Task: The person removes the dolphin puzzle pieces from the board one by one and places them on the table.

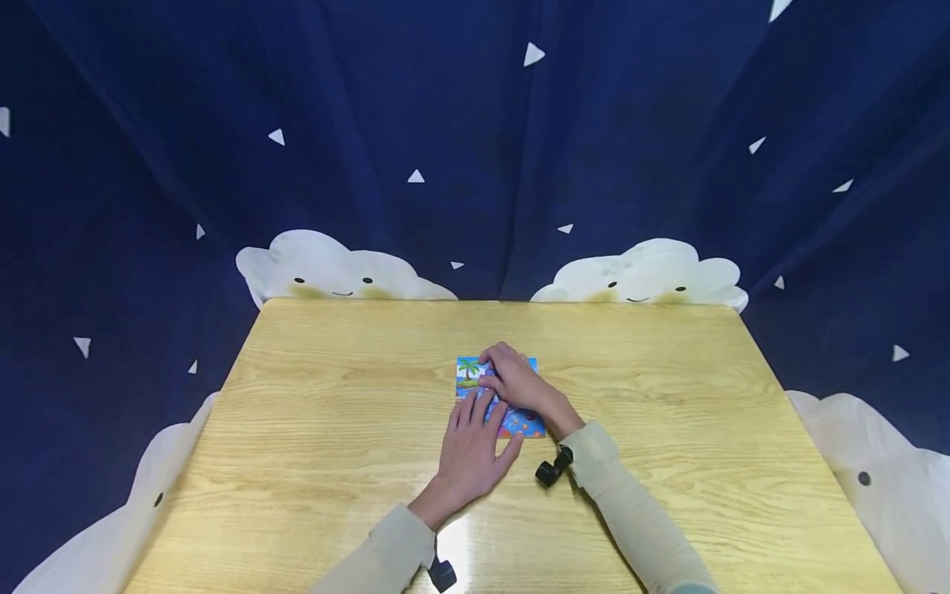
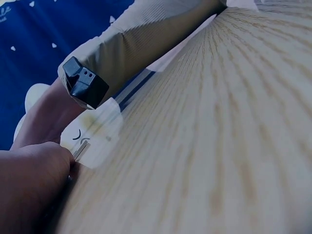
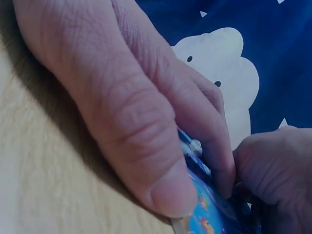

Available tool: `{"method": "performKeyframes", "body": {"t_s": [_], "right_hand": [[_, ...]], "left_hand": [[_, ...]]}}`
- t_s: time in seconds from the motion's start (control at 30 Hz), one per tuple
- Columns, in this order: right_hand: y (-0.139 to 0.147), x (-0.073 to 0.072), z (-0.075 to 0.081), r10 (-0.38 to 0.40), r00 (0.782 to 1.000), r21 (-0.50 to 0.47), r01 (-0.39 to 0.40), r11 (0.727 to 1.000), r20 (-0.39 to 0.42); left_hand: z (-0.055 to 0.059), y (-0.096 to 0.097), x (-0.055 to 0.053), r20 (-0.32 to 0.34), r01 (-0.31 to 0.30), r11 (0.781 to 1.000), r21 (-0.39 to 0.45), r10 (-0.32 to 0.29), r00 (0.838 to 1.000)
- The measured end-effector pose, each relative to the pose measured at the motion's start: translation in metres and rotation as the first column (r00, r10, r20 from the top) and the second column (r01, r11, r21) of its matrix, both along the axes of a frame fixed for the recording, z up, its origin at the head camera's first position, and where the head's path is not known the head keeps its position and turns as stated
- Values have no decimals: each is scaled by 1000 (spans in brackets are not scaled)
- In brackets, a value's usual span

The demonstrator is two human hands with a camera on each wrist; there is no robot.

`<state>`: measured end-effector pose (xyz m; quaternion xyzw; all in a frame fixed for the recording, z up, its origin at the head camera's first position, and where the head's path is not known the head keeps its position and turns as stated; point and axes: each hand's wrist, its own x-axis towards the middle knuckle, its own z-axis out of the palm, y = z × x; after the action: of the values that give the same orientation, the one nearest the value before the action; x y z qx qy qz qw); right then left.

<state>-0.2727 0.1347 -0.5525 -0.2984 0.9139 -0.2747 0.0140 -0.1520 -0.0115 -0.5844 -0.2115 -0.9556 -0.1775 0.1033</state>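
A small colourful picture puzzle [image 1: 525,425] lies mid-table, with a palm tree at its upper left and blue sea with orange spots below. My left hand [image 1: 472,454] rests over its lower left part, fingers straight and spread; in the right wrist view the left thumb [image 3: 168,192] touches the near edge. My right hand [image 1: 519,384] reaches across from the right, thumb and fingers curled at the puzzle's upper middle and gripping there; its fingertips are partly hidden. In the left wrist view a thin pale edge [image 2: 81,149] shows beyond the left thumb [image 2: 44,161], its piece mostly hidden.
The wooden table [image 1: 334,396] spreads around both arms. White cloud-shaped cushions [image 1: 334,268] line its back and sides, before a dark blue curtain [image 1: 475,107] with white triangles. A small black camera [image 1: 549,473] sits at the right wrist, another camera [image 1: 442,575] at the left.
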Motion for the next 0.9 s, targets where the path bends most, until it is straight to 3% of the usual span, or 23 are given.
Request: {"method": "performKeyframes", "body": {"t_s": [0.4,0.53,0.9], "right_hand": [[7,4,2,-17,999,32,15,999,52],[9,4,1,-15,999,-16,16,1000,38],[3,-4,-1,-42,993,-168,60,984,109]], "left_hand": [[0,6,4,-8,25,1000,-11,-25,1000],[1,7,3,1,13,1000,-25,-13,1000],[-1,-1,0,24,-4,999,-53,5,1000]]}}
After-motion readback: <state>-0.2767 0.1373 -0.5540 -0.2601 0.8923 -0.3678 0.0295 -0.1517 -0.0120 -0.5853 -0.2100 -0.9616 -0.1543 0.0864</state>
